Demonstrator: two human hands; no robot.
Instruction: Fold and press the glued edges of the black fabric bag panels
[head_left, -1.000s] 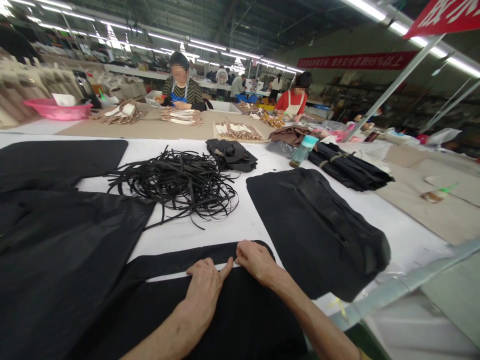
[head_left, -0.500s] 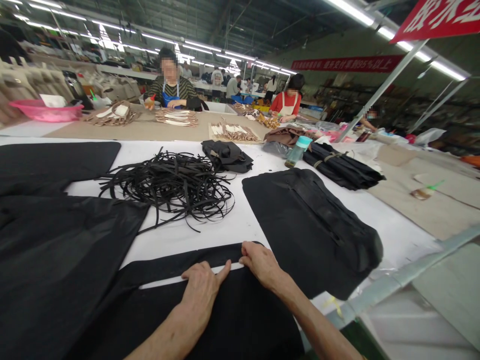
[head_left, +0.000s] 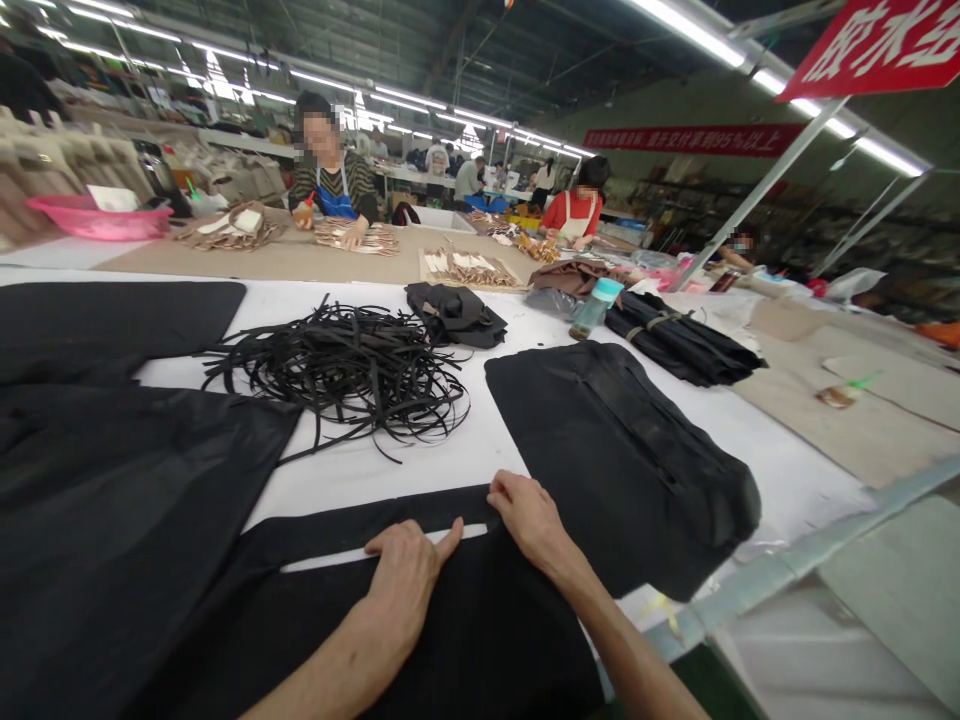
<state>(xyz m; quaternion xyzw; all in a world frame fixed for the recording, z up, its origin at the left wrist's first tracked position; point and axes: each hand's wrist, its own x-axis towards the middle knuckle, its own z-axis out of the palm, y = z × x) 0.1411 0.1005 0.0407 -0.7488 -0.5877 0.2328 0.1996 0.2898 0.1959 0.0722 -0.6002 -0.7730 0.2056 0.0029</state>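
A black panel (head_left: 480,620), like leather or coated fabric, lies before me with a long narrow slot cut through it. White table shows through the slot. My left hand (head_left: 409,575) rests on the panel across the slot, thumb stretched out to the right along it and the other fingers bent over its far side. At the slot's right end my right hand (head_left: 529,515) pinches the panel's upper right part between thumb and fingers. Its fingertips are partly hidden. To the right lies another black panel (head_left: 600,450) with a raised zipped section.
A tangled heap of black strips (head_left: 352,370) lies beyond my hands. More black sheets (head_left: 112,480) cover the left side. Further back are a folded black bundle (head_left: 454,315), a bottle (head_left: 596,308) and tied black pieces (head_left: 682,335). A metal rail (head_left: 795,540) edges the table. Co-workers sit opposite.
My right hand has shifted slightly up and its fingers are more bunched at the slot's end. My left hand stays put. The co-worker opposite has put a hand on the stacked pieces.
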